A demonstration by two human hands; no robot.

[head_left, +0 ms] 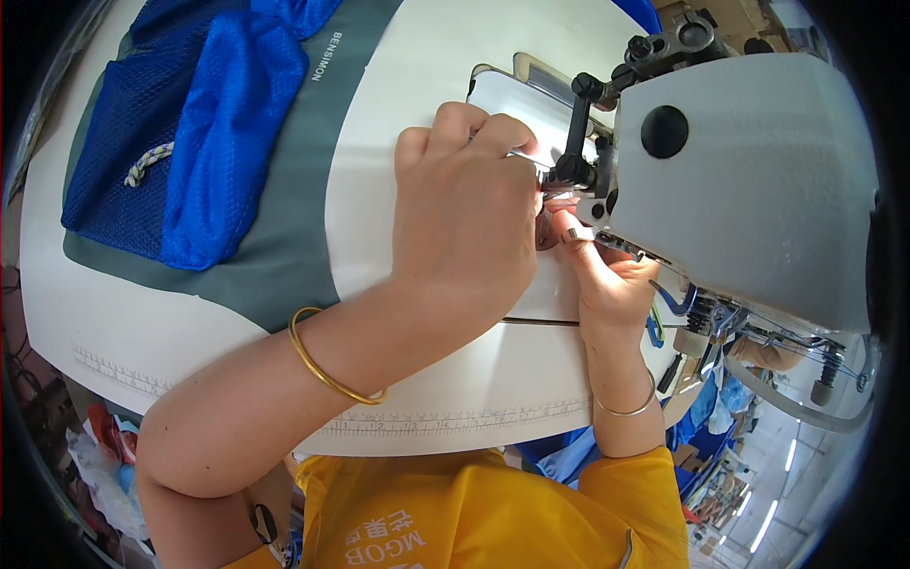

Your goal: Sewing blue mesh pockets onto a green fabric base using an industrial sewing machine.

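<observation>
My left hand [466,204] is bent over the needle area of a white sewing machine [749,171]. Its fingers are curled inward, and the fingertips are hidden behind the hand and the machine parts. From the near side, my right hand [614,284] reaches under the machine head. Thumb and fingers come together close to the presser foot, right beside the left fingertips. Whatever either hand pinches is too small or too covered to make out. A dark metal linkage [579,133] stands just right of the left fingers.
A blue mesh bag [223,142] with a pale knotted cord [149,163] lies on a grey-green sheet [303,256] at the left. The white table [455,417] has a ruler scale along its near edge. Thread guides [711,322] and a hose [796,408] hang at the right.
</observation>
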